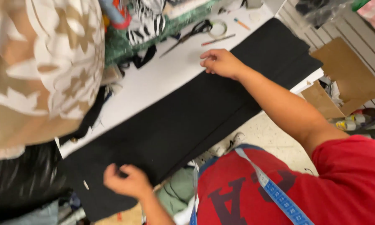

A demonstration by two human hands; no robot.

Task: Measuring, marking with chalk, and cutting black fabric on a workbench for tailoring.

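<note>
Blue measuring tape (pixel 279 196) — draped over my red shirt (pixel 321 187), nearest the lens, kept within reach. Black fabric (pixel 187 121) — long folded length laid flat across the white cutting table (pixel 162 75), one end hanging past the table's near edge. Left hand (pixel 127 180) — fingers curled, pinching the fabric's near edge to keep it taut. Right hand (pixel 221 62) — fingers bent, pressing the fabric's far edge flat. Scissors (pixel 191 33), tape roll (pixel 218 28) — beyond the fabric, on bare tabletop.
</note>
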